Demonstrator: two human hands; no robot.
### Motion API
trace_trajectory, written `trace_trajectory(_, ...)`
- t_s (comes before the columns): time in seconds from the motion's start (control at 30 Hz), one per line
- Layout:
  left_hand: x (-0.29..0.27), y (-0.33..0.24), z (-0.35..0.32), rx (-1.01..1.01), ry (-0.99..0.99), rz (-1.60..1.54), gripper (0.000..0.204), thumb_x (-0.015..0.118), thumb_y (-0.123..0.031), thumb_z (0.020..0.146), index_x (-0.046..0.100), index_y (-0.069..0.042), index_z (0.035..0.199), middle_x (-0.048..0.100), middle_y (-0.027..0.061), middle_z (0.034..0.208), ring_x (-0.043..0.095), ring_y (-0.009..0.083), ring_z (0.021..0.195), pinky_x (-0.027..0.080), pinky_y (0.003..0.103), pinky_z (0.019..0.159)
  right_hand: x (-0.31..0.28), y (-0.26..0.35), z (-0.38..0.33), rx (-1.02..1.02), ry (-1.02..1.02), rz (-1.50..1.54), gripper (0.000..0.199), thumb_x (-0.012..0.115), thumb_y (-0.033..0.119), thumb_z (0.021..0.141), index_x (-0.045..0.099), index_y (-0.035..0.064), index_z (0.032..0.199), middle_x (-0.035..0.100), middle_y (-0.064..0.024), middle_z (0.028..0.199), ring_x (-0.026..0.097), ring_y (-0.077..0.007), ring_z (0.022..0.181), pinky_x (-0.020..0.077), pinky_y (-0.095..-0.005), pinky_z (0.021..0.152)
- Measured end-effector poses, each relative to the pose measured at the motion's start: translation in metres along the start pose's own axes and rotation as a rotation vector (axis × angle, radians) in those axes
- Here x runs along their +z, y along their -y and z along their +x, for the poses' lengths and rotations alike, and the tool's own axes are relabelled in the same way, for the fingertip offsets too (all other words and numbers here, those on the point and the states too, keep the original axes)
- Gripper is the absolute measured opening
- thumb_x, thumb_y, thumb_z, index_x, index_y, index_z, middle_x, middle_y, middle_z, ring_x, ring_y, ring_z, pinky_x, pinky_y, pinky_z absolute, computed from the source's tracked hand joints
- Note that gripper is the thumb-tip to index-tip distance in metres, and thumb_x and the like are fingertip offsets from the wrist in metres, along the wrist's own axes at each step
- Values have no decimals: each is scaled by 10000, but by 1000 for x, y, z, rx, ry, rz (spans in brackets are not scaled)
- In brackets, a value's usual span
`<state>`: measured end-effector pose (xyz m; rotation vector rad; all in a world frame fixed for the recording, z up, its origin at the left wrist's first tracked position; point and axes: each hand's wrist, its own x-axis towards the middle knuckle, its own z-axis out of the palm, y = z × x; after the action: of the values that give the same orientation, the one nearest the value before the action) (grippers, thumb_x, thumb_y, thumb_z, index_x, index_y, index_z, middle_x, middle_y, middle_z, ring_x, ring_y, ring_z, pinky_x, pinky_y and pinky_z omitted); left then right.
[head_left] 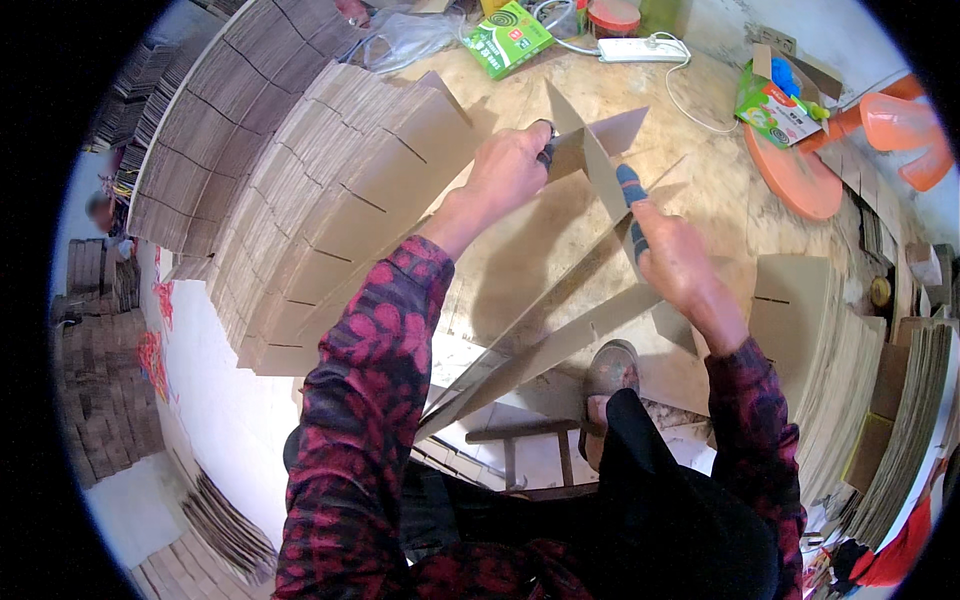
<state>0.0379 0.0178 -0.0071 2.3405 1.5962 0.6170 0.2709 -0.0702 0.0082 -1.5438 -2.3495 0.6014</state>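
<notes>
Basically, nearest is patterned dark-and-red sleeves coming up from the lower edge, black cloth over the lap at bottom center. Wooden stool frame and a shoe just above that, lower center. Long slotted cardboard strip slants from lower center up toward the right hand; whether that hand touches it, can't tell.

Right hand, right of center, grasps the upright cardboard divider, thumb along its face; dark coverings on the fingers. Left hand, upper center, closed on the crossing cardboard piece, fingertips also covered. The two pieces cross each other between the hands, above the pale table; exact slot fit unclear.

Right side: upright stack of cardboard sheets, beside the right forearm. Left side: big leaning stack of slotted cardboard strips, near the left forearm; darker cardboard stack behind it, upper left.

Farther, upper right: orange round plastic seat, open green-and-white box with something blue in it. Top of frame: white power strip with cable, green box, clear plastic bag.
</notes>
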Motion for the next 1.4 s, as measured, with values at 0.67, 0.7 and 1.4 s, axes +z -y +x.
trace_trajectory(0.67, -77, -60, -230, 87, 497, 284, 573, 596, -453, 832, 552, -21, 1207, 428, 202, 1346, 240, 511, 1325, 244, 613, 1062, -102, -91, 13, -187, -290, -779, 232, 521, 70, 822, 584, 61, 1045, 623, -165, 969, 617, -365, 878, 495, -478, 713)
trace_trajectory(0.7, -79, -62, -236, 74, 458, 278, 568, 599, -443, 831, 556, 5, 1178, 421, 212, 1347, 231, 506, 1332, 239, 632, 1053, -101, -89, -18, -97, -215, -670, 287, 536, 62, 809, 576, 71, 1093, 618, -161, 955, 612, -371, 858, 494, -473, 696)
trace_trajectory(1.4, -1, -81, -272, -141, 14, -142, 211, 521, 48, 686, 460, -18, 877, 608, 238, 753, 594, 454, 744, 455, 522, 618, -85, -63, -329, 515, -746, 199, 323, 648, 53, 833, 518, 4, 1125, 607, -202, 987, 581, -256, 870, 472, -359, 792)
